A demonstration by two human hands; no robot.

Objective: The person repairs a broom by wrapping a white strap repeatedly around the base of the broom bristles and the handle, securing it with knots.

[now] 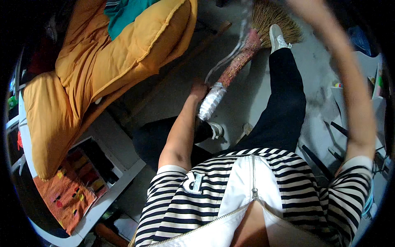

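Note:
A broom (238, 66) slants across the middle, its straw bristles (263, 16) at the top beside my outstretched shoe (278, 39). Reddish woven wrapping covers the neck, and shiny silver wrapping (213, 99) covers the handle's lower end. My left hand (200, 89) is closed at the handle by the silver part; shadow hides most of its fingers. A pale, thin strand (228, 57) runs from beside this hand up past the broom to the top edge, where it blurs. My right arm reaches up the right side, smeared by motion, and its hand lies beyond the upper edge.
Orange-yellow padded bedding (119, 61) with a teal cloth (127, 14) heaps at left. Below it, a white-framed piece of furniture (123, 173) bears a patterned orange cloth (68, 195). Dark bar-like legs (317, 160) stand at right. Grey floor (255, 99) lies around my feet.

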